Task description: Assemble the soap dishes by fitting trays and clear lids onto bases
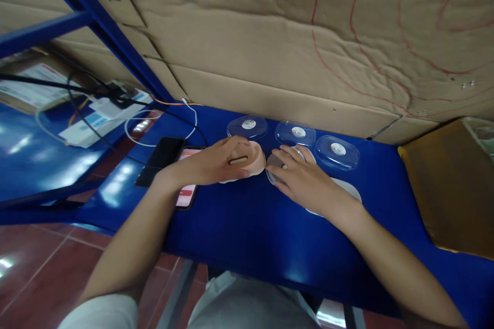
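Note:
My left hand is closed around a beige oval plastic piece with a narrow slot in its top, thumb on the near side and fingers over the far side. My right hand curls over a second rounded piece, greyish with a pale beige part at its far edge; the palm hides most of it. The two pieces almost meet between my hands. Behind them lie three clear plastic covers with round white labels: a left one, a middle one and a right one.
A white flat piece lies partly under my right wrist. Left of my hands are a phone with a lit screen and a black phone. Cables and a power strip are farther left. A cardboard box stands right on the blue table.

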Demonstrator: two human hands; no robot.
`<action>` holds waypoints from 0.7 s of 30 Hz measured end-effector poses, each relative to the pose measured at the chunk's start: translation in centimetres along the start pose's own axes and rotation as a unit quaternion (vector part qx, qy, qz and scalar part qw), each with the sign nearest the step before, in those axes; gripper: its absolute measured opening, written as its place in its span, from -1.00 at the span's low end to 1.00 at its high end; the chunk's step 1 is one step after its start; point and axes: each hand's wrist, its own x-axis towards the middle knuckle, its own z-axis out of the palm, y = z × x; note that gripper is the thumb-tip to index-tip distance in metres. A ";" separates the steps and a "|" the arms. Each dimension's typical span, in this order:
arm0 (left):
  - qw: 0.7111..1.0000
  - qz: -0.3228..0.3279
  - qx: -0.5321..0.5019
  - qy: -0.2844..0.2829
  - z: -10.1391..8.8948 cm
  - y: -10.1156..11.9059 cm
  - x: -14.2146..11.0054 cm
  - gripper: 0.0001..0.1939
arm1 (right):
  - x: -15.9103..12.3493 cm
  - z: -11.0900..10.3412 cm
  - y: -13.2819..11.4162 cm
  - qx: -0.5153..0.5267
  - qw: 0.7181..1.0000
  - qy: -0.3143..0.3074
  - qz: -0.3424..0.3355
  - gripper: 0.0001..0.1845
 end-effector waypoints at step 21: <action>0.976 0.016 0.181 0.119 1.7 -0.1 1.2 -0.48 | -1.5 -0.3 2.5 0.094 0.995 -0.035 0.026 -0.23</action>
